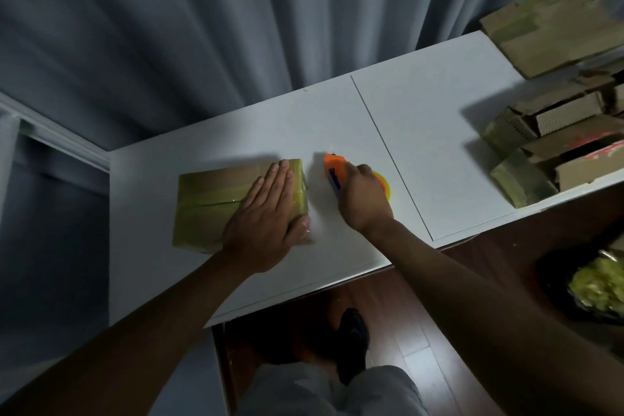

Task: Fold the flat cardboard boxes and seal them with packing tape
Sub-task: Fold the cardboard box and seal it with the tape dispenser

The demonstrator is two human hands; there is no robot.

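A folded cardboard box (209,203) lies on the white table (422,132), its top covered with yellowish packing tape along the centre seam. My left hand (270,216) presses flat on the box's right end, fingers straight, thumb over the near right corner. Just right of the box, my right hand (364,196) grips an orange tape dispenser (332,167) with a yellow tape roll (383,181) showing behind the knuckles. The dispenser stands on the table beside the box's right edge.
Several taped and flat cardboard boxes (557,152) are piled at the table's right end, with another box (553,30) at the far right corner. Grey curtains hang behind the table. A bin of crumpled yellow tape (601,287) sits on the wooden floor at right.
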